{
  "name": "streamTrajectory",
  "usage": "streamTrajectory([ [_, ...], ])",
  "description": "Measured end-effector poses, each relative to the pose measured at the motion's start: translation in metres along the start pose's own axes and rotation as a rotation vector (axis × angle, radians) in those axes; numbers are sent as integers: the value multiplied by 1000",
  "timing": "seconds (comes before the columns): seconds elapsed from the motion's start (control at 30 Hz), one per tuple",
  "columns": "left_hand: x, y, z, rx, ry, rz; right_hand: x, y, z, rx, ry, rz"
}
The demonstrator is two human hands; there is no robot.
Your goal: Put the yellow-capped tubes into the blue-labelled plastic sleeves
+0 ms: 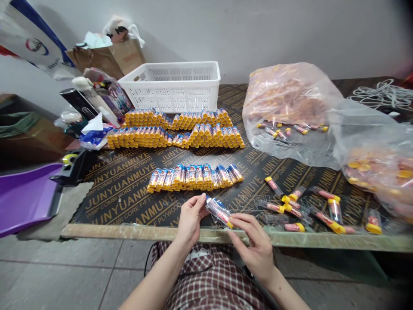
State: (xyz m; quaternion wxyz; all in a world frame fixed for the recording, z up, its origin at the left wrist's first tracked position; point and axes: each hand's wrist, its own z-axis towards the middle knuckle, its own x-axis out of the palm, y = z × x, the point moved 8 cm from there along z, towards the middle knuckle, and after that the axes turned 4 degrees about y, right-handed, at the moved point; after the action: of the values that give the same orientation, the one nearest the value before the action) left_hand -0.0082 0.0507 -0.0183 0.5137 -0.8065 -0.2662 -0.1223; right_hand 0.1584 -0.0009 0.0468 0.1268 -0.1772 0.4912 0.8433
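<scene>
A clear tube with pink contents and a yellow cap [219, 212] is held near the table's front edge. My left hand [191, 218] pinches its upper left end. The fingers of my right hand [253, 242] close on its yellow-capped end. Just beyond, a row of blue-labelled tubes with yellow ends [193, 175] lies side by side. Farther back are stacked rows of similar tubes [138, 137]. Loose tubes with pink contents and yellow caps [295, 206] are scattered to the right.
A white plastic basket [180, 92] stands at the back. Large clear bags of tubes [290, 94] lie at the right, near a coiled white cable [383, 95]. A purple dustpan [29, 193], a tape dispenser [71, 168] and bottles [92, 101] are at the left.
</scene>
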Motion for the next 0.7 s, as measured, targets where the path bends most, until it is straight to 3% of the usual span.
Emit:
streamTrajectory([
  [0.2, 15, 1, -9, -87, 118, 38, 6, -4, 1, -38, 75, -14],
  [0.4, 30, 17, -21, -208, 292, 209, 10, -6, 10, -42, 221, -34],
  [0.57, 35, 26, -29, -273, 320, 251, 17, -8, 12, -38, 352, 122],
  [0.7, 34, 28, -31, -293, 295, 241, 18, -12, 9, -19, 333, 185],
])
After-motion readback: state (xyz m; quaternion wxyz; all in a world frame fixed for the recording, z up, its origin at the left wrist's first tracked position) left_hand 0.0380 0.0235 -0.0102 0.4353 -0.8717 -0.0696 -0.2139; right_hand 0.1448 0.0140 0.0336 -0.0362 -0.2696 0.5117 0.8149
